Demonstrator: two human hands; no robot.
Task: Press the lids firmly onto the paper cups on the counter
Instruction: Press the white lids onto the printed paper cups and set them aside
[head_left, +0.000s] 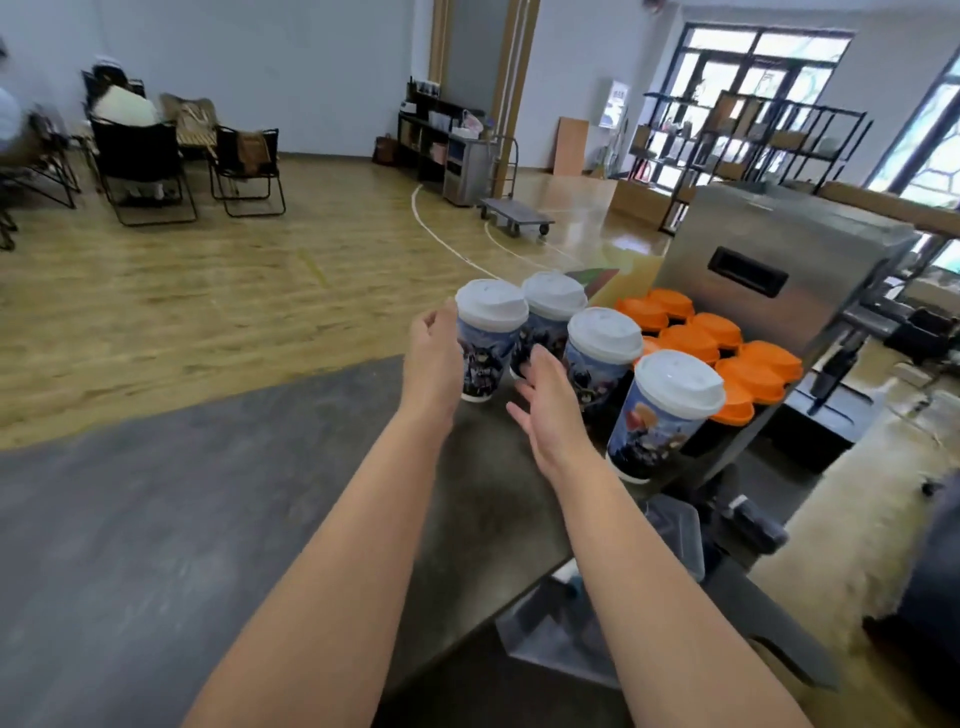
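Note:
Several printed paper cups with white lids stand on the dark counter (208, 493). The leftmost cup (485, 358) carries a white lid (491, 305). My left hand (434, 353) curls round its left side and grips it. Beside it stand a second cup (553, 299), a third cup (600, 358) and the nearest cup (662, 410), all lidded. My right hand (548, 410) hovers between the leftmost and third cups with straight fingers, holding nothing.
A cluster of orange lids (727, 358) sits to the right of the cups, against a steel machine (779, 270). The counter's right edge falls off near the nearest cup, above a clear container (675, 530). Chairs, shelving and a flat trolley stand on the wooden floor beyond.

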